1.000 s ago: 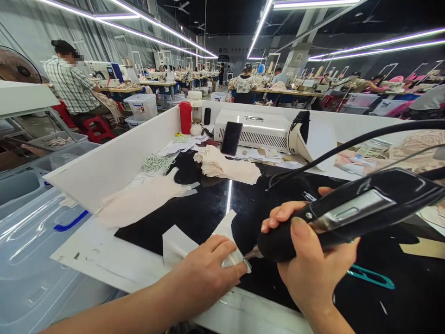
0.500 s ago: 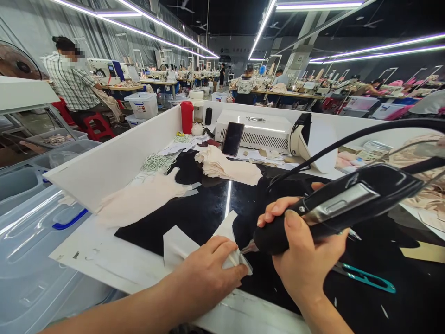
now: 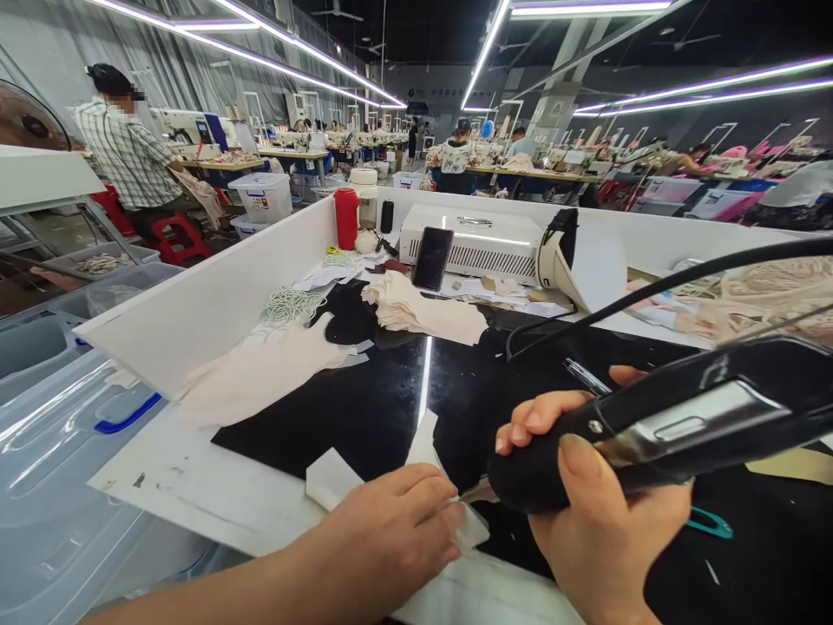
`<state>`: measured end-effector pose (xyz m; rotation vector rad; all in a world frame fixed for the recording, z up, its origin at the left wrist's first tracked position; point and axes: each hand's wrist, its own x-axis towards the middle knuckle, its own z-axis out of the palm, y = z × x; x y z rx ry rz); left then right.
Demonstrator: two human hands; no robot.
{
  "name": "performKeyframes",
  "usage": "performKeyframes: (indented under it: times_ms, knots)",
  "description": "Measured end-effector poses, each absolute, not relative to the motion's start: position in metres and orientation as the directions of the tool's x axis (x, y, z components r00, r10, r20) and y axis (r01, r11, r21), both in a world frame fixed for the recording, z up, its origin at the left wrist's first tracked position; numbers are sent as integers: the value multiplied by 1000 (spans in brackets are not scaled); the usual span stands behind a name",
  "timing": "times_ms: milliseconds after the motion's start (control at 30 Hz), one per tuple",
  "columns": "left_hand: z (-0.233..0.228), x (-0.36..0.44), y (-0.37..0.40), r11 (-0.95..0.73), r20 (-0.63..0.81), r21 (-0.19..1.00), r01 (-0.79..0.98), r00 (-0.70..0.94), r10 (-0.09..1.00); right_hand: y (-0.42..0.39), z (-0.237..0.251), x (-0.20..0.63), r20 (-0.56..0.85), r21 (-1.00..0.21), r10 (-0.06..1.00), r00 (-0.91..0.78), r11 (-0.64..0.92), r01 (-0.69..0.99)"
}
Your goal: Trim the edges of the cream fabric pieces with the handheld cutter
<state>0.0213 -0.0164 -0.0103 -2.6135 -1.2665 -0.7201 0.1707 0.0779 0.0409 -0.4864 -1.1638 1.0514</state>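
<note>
My left hand (image 3: 400,525) is closed on a white fabric piece (image 3: 331,479) at the near edge of the black work surface. A narrow strip of the piece sticks up past the fingers, and a thin flap shows at their right. My right hand (image 3: 602,512) grips a black corded hand tool (image 3: 735,417) with a silver panel; its exact kind is unclear. The tool's narrow metal tip (image 3: 480,491) points left and meets the fabric by my left fingertips. Teal thread snips (image 3: 711,523) lie partly hidden behind my right hand. A pen (image 3: 587,377) lies beyond the tool.
Pale pink fabric pieces (image 3: 260,373) lie at left, with a stack of cut pieces (image 3: 429,311) farther back. A phone (image 3: 433,259) leans against a white metal box (image 3: 478,236). The tool's black cable (image 3: 651,291) arcs across the right side. Other people work at sewing tables beyond.
My right hand and the tool have shifted right and slightly down, with the tip still at the fabric. My left hand has moved slightly down. The pen behind the tool now shows more.
</note>
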Motion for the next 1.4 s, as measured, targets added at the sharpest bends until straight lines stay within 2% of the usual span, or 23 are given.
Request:
performKeyframes:
  times_ms: [167, 367, 700, 1033, 1267, 1400]
  knots:
    - [-12, 13, -8, -649, 469, 89, 756, 543, 697, 77, 40, 170, 519, -771, 855, 12, 474, -426]
    - [-14, 1, -9, -593, 470, 197, 781, 456, 756, 76, 40, 171, 525, -768, 851, 9, 478, -426]
    - [-17, 3, -12, -583, 448, 229, 779, 447, 774, 79, 46, 165, 497, -764, 866, 59, 469, -442]
    - [-17, 4, -14, -566, 460, 238, 789, 422, 781, 78, 46, 158, 473, -796, 880, 47, 450, -406]
    - [-16, 5, -16, -556, 452, 245, 794, 414, 790, 81, 49, 152, 500, -764, 862, 83, 485, -426]
    - [-16, 13, -22, -541, 495, 192, 819, 395, 774, 78, 47, 151, 485, -786, 874, 41, 455, -419]
